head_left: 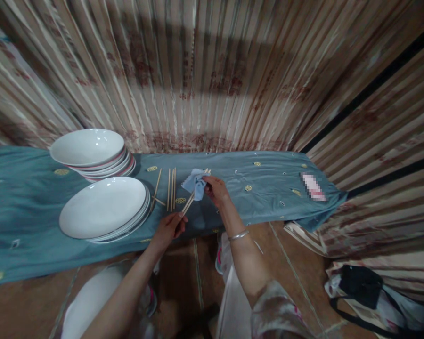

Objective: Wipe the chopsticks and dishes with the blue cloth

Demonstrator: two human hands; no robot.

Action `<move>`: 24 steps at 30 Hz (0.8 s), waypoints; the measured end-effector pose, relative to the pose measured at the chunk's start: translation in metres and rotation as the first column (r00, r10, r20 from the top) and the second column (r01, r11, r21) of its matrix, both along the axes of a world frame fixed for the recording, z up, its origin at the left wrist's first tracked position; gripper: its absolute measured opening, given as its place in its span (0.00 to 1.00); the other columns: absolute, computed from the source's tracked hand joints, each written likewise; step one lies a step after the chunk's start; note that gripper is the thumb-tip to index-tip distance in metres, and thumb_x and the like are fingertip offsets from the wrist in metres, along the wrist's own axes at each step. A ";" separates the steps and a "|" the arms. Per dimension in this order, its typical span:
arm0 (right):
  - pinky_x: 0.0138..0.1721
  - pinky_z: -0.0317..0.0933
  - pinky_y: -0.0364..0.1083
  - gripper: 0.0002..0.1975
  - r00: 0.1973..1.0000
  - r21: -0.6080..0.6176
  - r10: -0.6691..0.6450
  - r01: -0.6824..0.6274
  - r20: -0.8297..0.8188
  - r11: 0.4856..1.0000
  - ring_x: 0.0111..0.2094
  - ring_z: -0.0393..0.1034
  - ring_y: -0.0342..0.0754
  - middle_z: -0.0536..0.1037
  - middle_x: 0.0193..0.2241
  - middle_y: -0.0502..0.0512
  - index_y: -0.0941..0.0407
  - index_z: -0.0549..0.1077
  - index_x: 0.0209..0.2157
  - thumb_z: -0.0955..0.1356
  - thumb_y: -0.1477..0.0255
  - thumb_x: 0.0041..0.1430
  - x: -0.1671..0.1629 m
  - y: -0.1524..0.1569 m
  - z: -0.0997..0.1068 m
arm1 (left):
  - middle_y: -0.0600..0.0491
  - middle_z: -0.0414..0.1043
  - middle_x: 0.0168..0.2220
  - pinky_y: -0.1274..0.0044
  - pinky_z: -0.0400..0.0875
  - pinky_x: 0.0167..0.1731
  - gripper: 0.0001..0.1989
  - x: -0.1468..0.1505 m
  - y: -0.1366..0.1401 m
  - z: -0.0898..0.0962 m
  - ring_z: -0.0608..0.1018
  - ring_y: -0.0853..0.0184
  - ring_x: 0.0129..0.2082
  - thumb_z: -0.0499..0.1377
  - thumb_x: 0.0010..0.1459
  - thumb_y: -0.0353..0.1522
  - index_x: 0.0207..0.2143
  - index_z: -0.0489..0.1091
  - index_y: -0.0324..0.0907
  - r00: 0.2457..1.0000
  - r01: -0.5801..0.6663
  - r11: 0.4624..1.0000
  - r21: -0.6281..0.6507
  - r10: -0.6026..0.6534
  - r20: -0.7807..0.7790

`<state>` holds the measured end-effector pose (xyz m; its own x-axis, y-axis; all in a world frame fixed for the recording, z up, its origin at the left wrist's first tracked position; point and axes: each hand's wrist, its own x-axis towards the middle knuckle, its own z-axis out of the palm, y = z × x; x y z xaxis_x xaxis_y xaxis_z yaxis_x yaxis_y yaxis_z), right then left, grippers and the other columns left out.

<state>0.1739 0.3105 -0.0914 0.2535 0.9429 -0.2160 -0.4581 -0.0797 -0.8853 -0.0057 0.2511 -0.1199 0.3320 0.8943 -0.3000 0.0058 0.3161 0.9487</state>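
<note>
While left fingers (180, 229) grip pale, slender chopsticks (188, 205), right fingers (211, 180) pinch crumpled light-blue cloth (197, 182) around them

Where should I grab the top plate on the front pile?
Probably its left rim, coming from the left: the top plate lies face up, that edge jutting past the pile, while chopsticks lie close on its right.

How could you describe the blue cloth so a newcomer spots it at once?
Find the teal tablecloth, then the chopsticks held right of the white plates. The right hand holds the blue cloth against them. It is small, crumpled and paler than the tablecloth.
</note>
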 end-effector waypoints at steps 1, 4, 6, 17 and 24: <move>0.17 0.44 0.38 0.07 1.000 -0.001 -0.007 0.007 -0.001 1.000 0.14 0.51 0.35 0.63 0.11 0.41 0.57 0.68 0.17 0.70 0.70 0.38 0.002 0.000 0.001 | 0.60 0.61 0.13 0.82 0.46 0.13 0.20 0.000 0.000 0.000 0.57 0.78 0.11 0.57 0.46 0.48 0.24 0.67 0.38 1.000 0.003 1.000 0.001 -0.003 -0.001; 0.17 0.45 0.38 0.07 1.000 0.016 -0.017 0.018 -0.018 1.000 0.15 0.52 0.35 0.64 0.12 0.41 0.57 0.68 0.17 0.70 0.71 0.39 0.006 0.000 0.003 | 0.59 0.61 0.13 0.82 0.45 0.13 0.20 0.001 0.000 -0.001 0.57 0.78 0.11 0.57 0.46 0.48 0.24 0.67 0.38 1.000 0.010 1.000 -0.002 -0.010 0.000; 0.18 0.46 0.38 0.06 0.999 0.033 -0.021 0.022 -0.030 0.999 0.15 0.52 0.35 0.64 0.12 0.41 0.57 0.68 0.17 0.70 0.71 0.39 0.009 -0.001 0.004 | 0.59 0.60 0.13 0.82 0.45 0.13 0.20 0.001 -0.001 -0.001 0.57 0.78 0.11 0.57 0.46 0.48 0.24 0.67 0.38 1.000 0.018 1.000 -0.005 -0.018 0.002; 0.18 0.46 0.38 0.07 0.999 0.030 -0.020 0.021 -0.039 0.999 0.16 0.51 0.35 0.63 0.12 0.41 0.57 0.68 0.18 0.70 0.70 0.38 0.011 0.001 0.002 | 0.59 0.60 0.13 0.82 0.46 0.13 0.20 0.001 -0.002 -0.002 0.57 0.77 0.11 0.57 0.46 0.48 0.23 0.67 0.38 1.000 0.005 1.000 0.000 -0.005 -0.009; 0.18 0.47 0.39 0.08 1.000 0.008 0.014 -0.014 -0.002 1.000 0.15 0.52 0.36 0.63 0.12 0.41 0.56 0.67 0.17 0.70 0.70 0.40 0.007 -0.002 -0.001 | 0.59 0.60 0.13 0.82 0.46 0.13 0.21 0.002 -0.001 -0.004 0.57 0.77 0.11 0.58 0.45 0.49 0.23 0.67 0.39 1.000 -0.002 1.000 0.010 0.002 -0.011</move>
